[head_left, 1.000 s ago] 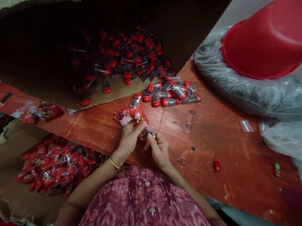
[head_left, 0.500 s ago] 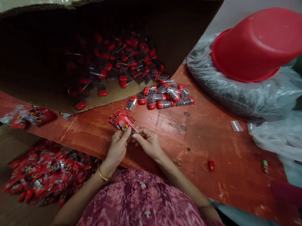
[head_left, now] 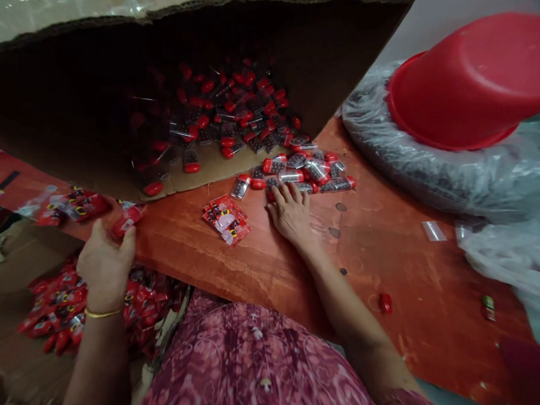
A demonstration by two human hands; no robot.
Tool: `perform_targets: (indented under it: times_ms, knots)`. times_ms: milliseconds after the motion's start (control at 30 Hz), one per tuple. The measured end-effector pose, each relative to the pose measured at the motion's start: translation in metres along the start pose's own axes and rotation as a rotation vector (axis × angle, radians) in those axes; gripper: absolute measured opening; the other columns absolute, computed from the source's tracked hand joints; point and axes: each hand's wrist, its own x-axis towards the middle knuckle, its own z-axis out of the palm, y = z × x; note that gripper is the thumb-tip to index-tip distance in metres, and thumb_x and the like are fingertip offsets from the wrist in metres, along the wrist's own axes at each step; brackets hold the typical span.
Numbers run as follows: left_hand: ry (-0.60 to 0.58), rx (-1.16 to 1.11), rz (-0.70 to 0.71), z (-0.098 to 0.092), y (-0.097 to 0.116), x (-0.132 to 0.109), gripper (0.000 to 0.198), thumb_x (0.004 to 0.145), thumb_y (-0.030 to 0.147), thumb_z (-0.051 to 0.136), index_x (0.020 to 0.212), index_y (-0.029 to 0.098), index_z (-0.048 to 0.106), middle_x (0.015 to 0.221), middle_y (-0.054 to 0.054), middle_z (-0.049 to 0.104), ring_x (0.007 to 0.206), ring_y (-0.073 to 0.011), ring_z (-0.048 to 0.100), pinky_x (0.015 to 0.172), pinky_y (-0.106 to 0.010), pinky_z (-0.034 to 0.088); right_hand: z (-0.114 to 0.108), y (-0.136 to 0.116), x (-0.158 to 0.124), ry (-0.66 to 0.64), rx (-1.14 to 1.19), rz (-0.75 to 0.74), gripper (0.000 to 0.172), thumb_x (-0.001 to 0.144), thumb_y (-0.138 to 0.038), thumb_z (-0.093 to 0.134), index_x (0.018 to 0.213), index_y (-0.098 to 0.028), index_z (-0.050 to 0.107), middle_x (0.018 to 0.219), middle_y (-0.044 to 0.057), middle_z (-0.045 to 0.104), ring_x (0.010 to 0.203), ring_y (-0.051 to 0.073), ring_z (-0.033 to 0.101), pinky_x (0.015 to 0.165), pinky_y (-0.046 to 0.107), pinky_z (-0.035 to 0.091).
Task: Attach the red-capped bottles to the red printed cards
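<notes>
My left hand (head_left: 106,258), with a gold bangle at the wrist, is at the table's left edge. It pinches a small red packet (head_left: 126,220) between thumb and fingers. Stretched forward over the table, my right hand (head_left: 291,218) has its fingers apart, touching the near side of a pile of clear tubes (head_left: 318,169) with red caps and dark dotted contents. Its fingertips partly cover a tube. Between the hands lies a small stack of red printed cards (head_left: 227,218). One tube (head_left: 241,186) lies just behind the cards.
A big cardboard box (head_left: 199,184) lies open towards me with many red-capped tubes inside. Below the table's left edge, another carton holds a heap of red packets (head_left: 59,307). More packets (head_left: 79,206) lie far left. A red bucket (head_left: 472,80) sits upside down on a plastic-wrapped bundle (head_left: 432,174).
My hands, together over the red cards before, have parted. The left has gone left with a red packet; the right has moved forward and right to the tube pile. The view has shifted slightly.
</notes>
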Motion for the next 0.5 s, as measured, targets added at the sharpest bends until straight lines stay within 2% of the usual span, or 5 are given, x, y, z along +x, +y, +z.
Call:
perform_targets:
  times_ms: [67,167,267,333,500]
  knots:
    - [0.135,0.010,0.078,-0.001,0.005,-0.007,0.076,0.076,0.047,0.056,0.134,0.001,0.041,0.134,-0.031,0.045,0.114,-0.0452,0.050,0.089,-0.054,0.040,0.000,-0.007,-0.018,0.017,-0.034,-0.011,0.044,0.092,-0.034,0.042,0.131,-0.015,0.049,0.129,0.015,0.055,0.124,0.032,0.037,0.103,0.053,0.019]
    - [0.218,-0.082,0.283,0.015,0.027,-0.022,0.062,0.080,0.047,0.051,0.125,0.004,0.054,0.143,-0.028,0.035,0.119,-0.0415,0.047,0.097,-0.054,0.035,-0.009,-0.019,-0.050,0.036,-0.085,0.043,0.040,0.091,-0.035,0.043,0.122,-0.015,0.057,0.109,0.016,0.064,0.105,0.031,0.047,0.097,0.053,0.023]
    - [0.034,-0.272,0.580,0.041,0.056,-0.034,0.041,0.085,0.045,0.046,0.107,0.018,0.067,0.132,-0.016,0.054,0.120,-0.0327,0.050,0.099,-0.050,0.036,-0.020,-0.026,-0.074,0.051,-0.110,0.080,0.038,0.089,-0.039,0.046,0.113,-0.014,0.063,0.090,0.015,0.066,0.087,0.029,0.049,0.088,0.050,0.029]
    - [-0.068,-0.315,0.714,0.055,0.074,-0.037,0.036,0.086,0.044,0.046,0.107,0.023,0.067,0.132,-0.011,0.056,0.129,-0.0322,0.042,0.102,-0.052,0.034,-0.025,-0.026,-0.083,0.083,-0.091,0.075,0.037,0.089,-0.040,0.047,0.109,-0.014,0.064,0.088,0.015,0.065,0.082,0.028,0.048,0.082,0.046,0.032]
    - [-0.135,-0.316,0.820,0.063,0.089,-0.041,0.040,0.088,0.044,0.044,0.116,0.022,0.063,0.132,-0.011,0.056,0.132,-0.0310,0.038,0.105,-0.055,0.030,-0.028,-0.030,-0.076,0.155,0.091,-0.032,0.036,0.092,-0.039,0.042,0.106,-0.014,0.064,0.097,0.015,0.063,0.082,0.025,0.048,0.074,0.037,0.036]
